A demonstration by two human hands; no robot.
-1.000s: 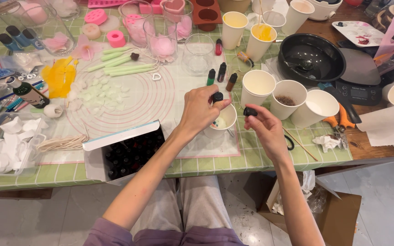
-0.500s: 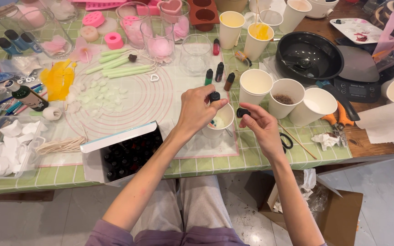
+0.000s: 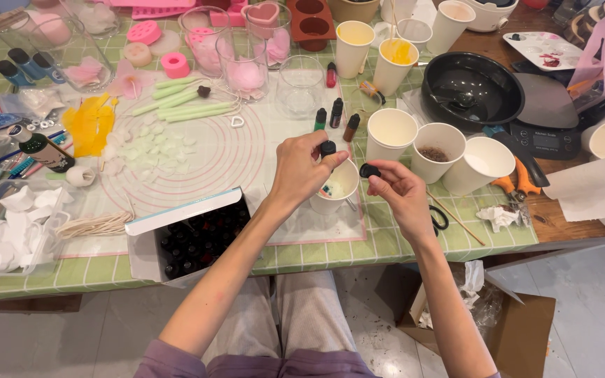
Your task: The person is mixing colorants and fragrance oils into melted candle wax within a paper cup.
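Head view: the left hand (image 3: 301,168) pinches a small dark dropper bottle (image 3: 328,149), tipped over a white paper cup (image 3: 335,187) that sits on the pale silicone mat (image 3: 204,157) near the table's front edge. The right hand (image 3: 397,192) holds the bottle's black cap (image 3: 369,170) between thumb and fingertips, just beside the cup. Both hands' fingers are closed on what they carry.

Judged from how things lie, the bottle is opened and is being dosed into the cup, which already holds a pale fill with some colour in it. Recapping is not yet done. Three more small bottles (image 3: 335,116) stand capped behind the cup, apparently waiting or finished; which cannot be told. Three other white cups (image 3: 437,150) stand to the right, one with dark crumbs inside.

As for packages: an open cardboard box (image 3: 194,238) with a white-and-blue lid flap lies at the front, packed with rows of small dark bottles. A dark bottle with a light label (image 3: 45,152) lies on its side at the left, its print too small to tell. A clear plastic tray (image 3: 8,227) at the far left holds white moulded pieces. A black digital scale (image 3: 544,136) sits at the right, next to a black bowl (image 3: 467,91).
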